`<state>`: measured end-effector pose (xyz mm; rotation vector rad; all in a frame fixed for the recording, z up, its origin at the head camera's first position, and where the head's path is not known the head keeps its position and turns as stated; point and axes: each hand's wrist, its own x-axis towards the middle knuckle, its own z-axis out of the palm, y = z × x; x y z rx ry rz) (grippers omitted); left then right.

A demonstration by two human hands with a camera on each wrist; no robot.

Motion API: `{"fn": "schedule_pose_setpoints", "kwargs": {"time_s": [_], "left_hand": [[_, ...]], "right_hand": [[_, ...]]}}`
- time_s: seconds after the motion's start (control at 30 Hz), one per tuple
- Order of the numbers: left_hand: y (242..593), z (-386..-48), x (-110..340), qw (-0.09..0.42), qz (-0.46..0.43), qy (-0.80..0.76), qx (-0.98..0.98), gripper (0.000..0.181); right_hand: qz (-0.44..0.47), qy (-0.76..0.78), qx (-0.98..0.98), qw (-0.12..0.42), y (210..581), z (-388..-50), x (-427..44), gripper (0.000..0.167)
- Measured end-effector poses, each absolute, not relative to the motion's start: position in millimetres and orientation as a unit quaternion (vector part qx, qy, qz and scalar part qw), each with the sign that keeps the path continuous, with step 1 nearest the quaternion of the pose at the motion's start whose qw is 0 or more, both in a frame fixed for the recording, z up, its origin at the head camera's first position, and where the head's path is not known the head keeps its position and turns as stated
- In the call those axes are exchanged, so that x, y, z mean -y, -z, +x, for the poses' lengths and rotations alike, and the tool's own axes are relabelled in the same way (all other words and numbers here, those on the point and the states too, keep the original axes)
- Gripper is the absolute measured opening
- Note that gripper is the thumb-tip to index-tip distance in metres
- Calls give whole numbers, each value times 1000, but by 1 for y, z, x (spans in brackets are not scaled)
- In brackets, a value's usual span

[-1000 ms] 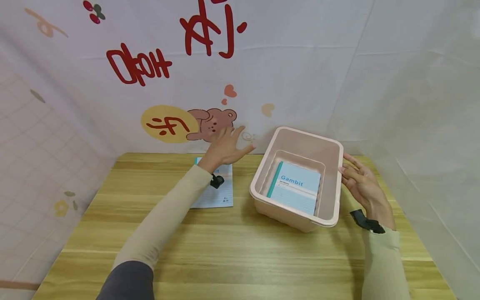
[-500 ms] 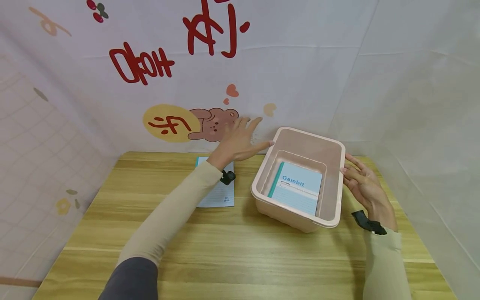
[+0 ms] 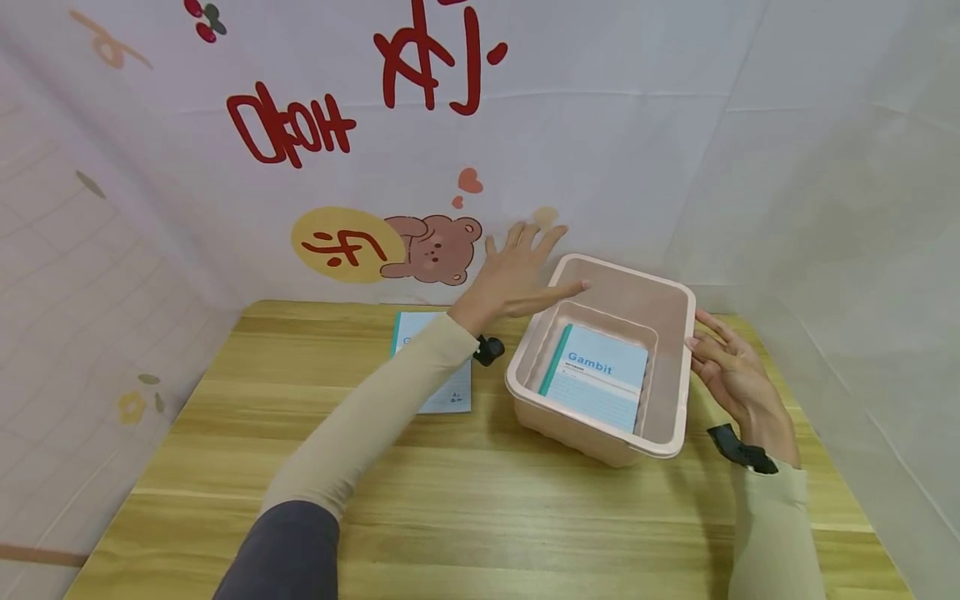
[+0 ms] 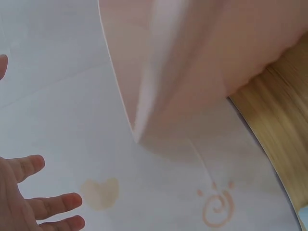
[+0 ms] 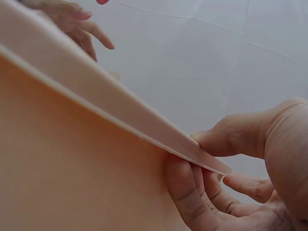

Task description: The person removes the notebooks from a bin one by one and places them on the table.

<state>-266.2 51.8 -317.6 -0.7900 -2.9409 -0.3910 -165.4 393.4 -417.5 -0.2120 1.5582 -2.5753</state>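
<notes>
While right hand [image 3: 735, 379] pinches one bin [image 3: 566, 435], left hand [image 3: 510, 281] splayed, seemingly free; two notebooks [image 3: 596, 379] [image 3: 453, 393]

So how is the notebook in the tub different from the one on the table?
The tub notebook is turned crooked in the tub; the table notebook lies straighter on the table. A sleeve hides part of the table notebook, but not the tub notebook. Both are light blue with a teal edge.

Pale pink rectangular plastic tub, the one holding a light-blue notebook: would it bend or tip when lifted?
The tub likely feels light and slightly flexible, given its thin rim. Its broad shape should resist tipping, though one-sided lifting might slide the notebook lying inside.
</notes>
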Motion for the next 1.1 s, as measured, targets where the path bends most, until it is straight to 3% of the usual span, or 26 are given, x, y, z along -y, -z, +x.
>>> {"fn": "schedule_pose_setpoints", "kwargs": {"time_s": [0.57,1.1], "left_hand": [[303,-257,-106,38,-273,120,954,99],[333,-255,-153,37,-294,19,955,101]], "right_hand": [[-75,859,-502,63,419,-167,-394,68],[-69,855,-510,61,420,-167,-395,66]]}}
